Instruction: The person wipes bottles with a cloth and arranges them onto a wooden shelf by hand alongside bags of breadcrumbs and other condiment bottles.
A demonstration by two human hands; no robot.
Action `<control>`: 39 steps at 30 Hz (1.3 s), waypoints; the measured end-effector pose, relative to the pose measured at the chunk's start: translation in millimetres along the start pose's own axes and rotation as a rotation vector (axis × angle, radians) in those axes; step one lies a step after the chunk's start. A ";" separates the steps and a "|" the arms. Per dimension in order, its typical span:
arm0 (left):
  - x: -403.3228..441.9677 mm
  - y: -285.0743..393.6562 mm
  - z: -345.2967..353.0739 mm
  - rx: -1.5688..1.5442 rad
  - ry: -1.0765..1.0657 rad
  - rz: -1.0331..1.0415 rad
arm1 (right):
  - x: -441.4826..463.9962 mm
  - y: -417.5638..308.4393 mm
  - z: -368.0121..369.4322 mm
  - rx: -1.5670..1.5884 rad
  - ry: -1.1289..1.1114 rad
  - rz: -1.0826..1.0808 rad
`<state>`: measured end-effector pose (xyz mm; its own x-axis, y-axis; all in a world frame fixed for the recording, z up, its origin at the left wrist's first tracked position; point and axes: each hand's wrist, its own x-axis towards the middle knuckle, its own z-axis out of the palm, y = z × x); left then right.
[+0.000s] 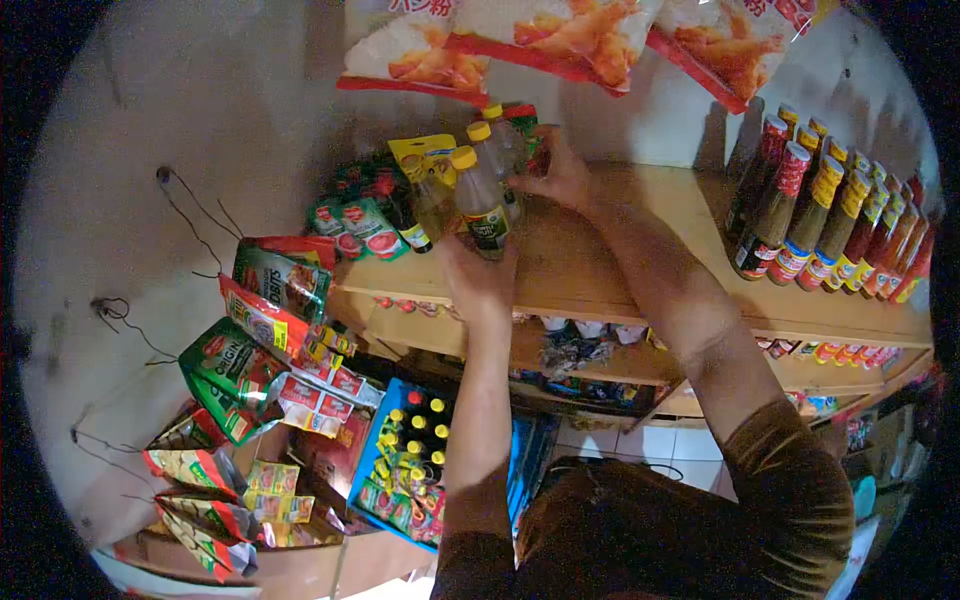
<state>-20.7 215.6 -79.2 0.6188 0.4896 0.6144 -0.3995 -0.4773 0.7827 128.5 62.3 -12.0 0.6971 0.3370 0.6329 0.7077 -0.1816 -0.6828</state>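
Clear bottles with yellow caps stand on the upper wooden shelf, the nearest (482, 205) with a dark label. My left hand (478, 275) is at the base of this bottle, its fingers partly hidden behind it. To the right of the bottles, my right hand (558, 175) has its thumb and fingers apart, beside a red and green packet (528, 125). A yellow packet (422, 155) and a dark bottle (405, 215) are just left of the bottles. Whether the right fingers touch the rear bottle is unclear.
Sauce bottles (825, 225) stand in rows at the shelf's right end. Large packets (560, 35) hang overhead. Green and red pouches (230, 370) hang at the left. Below is a blue crate (365, 455) of small bottles and packets. Lower shelves (600, 365) hold goods.
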 end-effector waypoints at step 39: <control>-248.0 -74.2 -233.8 0.303 0.255 -0.329 | 22.2 45.9 12.2 -0.193 0.100 -0.409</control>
<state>-302.7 300.3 -266.3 0.4791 0.7939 0.3745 0.0257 -0.4391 0.8980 175.1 72.6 -33.7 0.3569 0.3278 0.8748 0.9289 -0.2240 -0.2950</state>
